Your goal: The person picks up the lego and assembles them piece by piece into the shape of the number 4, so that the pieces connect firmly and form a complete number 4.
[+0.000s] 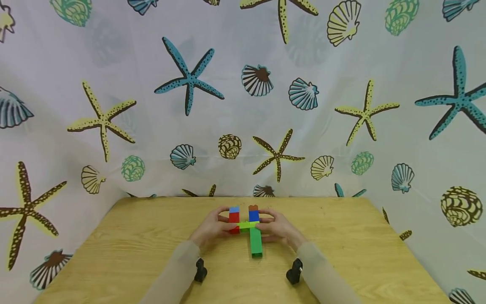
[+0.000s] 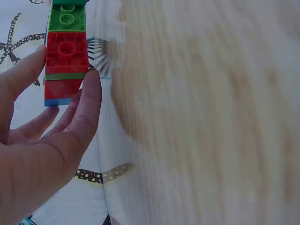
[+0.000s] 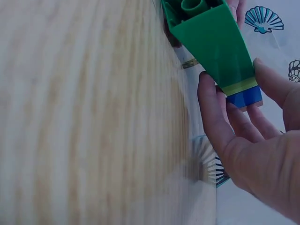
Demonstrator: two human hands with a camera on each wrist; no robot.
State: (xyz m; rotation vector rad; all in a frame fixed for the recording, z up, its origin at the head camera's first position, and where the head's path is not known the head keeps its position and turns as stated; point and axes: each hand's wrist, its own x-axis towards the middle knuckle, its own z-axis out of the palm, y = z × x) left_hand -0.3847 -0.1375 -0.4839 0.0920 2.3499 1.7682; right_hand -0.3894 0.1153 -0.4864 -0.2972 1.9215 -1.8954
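Observation:
Between both hands is one structure of joined toy building bricks, held up off the table. Its left side is red bricks [image 1: 234,217] topped by a light blue brick [image 1: 234,209]. A lime brick [image 1: 244,226] bridges to a blue brick [image 1: 254,216] with a brown brick [image 1: 253,207] on top. Below these, a long green brick [image 1: 256,242] extends toward the person. My left hand [image 1: 213,226] pinches the red side; its thumb and fingers lie either side of the red brick [image 2: 67,49]. My right hand [image 1: 280,228] grips the other side, around the green brick [image 3: 218,47].
A wooden table [image 1: 152,240] lies below the hands. Behind and beside it hangs a white cloth [image 1: 212,177] printed with starfish and shells. A small black device sits at the left wrist [image 1: 200,270] and another at the right wrist [image 1: 294,271].

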